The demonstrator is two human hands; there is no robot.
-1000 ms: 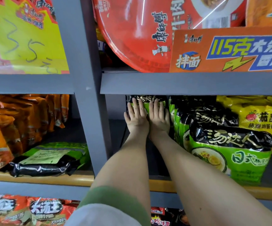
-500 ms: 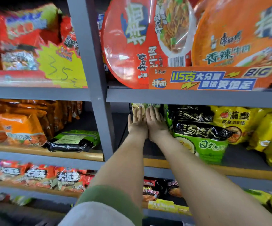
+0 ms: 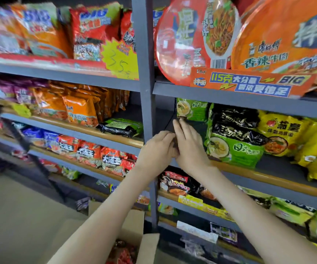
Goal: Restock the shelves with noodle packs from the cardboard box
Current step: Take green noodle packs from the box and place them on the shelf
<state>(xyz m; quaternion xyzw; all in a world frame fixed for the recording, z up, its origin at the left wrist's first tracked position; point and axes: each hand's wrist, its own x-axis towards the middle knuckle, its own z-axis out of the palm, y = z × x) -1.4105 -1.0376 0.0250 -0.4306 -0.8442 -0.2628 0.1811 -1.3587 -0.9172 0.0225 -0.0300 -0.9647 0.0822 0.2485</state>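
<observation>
A green noodle pack (image 3: pixel 191 109) stands upright at the back of the grey shelf bay (image 3: pixel 268 161), left of a row of matching green and black packs (image 3: pixel 233 143). My right hand (image 3: pixel 189 143) hovers at the front of that bay with straight fingers, holding nothing, its tips a little short of the pack. My left hand (image 3: pixel 157 147) is beside it at the grey upright post (image 3: pixel 147 111), fingers loosely bent against the right hand and empty. The open cardboard box (image 3: pixel 134 233) stands below my arms with red packs (image 3: pixel 123 252) inside.
Another green and black pack (image 3: pixel 122 126) lies flat on the left bay beside orange packs (image 3: pixel 81 111). Yellow packs (image 3: pixel 291 134) fill the right of the shelf. Big round bowl noodles (image 3: pixel 197 35) sit above, red packs (image 3: pixel 108 161) below. Grey floor (image 3: pixel 20 216) lies at lower left.
Both hands have drawn back from the green pack at the rear of the shelf to its front edge. My view has pulled away and down, bringing the box into sight.
</observation>
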